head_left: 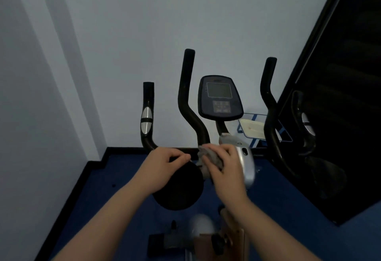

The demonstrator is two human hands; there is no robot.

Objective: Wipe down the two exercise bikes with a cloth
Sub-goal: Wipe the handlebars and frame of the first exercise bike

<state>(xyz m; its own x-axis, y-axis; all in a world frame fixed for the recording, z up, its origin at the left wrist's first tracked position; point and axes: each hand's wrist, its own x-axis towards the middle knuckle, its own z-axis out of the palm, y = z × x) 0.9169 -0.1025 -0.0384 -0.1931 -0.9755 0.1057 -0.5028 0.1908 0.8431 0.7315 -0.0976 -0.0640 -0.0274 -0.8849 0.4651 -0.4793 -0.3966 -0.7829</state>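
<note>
An exercise bike [245,163] with a silver body stands in front of me, its console [219,97] facing me and black handlebars [186,87] rising on both sides. My right hand [224,165] holds a grey cloth [208,157] against the bike's frame at the base of the handlebar stem. My left hand [165,164] has its fingers curled on the upper edge of a round black disc-shaped part [181,190], fingertips close to the cloth. A second bike is not clearly in view.
A white wall stands behind and to the left. A tall black panel [340,116] on the right reflects the handlebars. The floor [115,178] is blue with a black skirting edge. A blue-framed rack holding a pale sheet [253,128] sits behind the bike.
</note>
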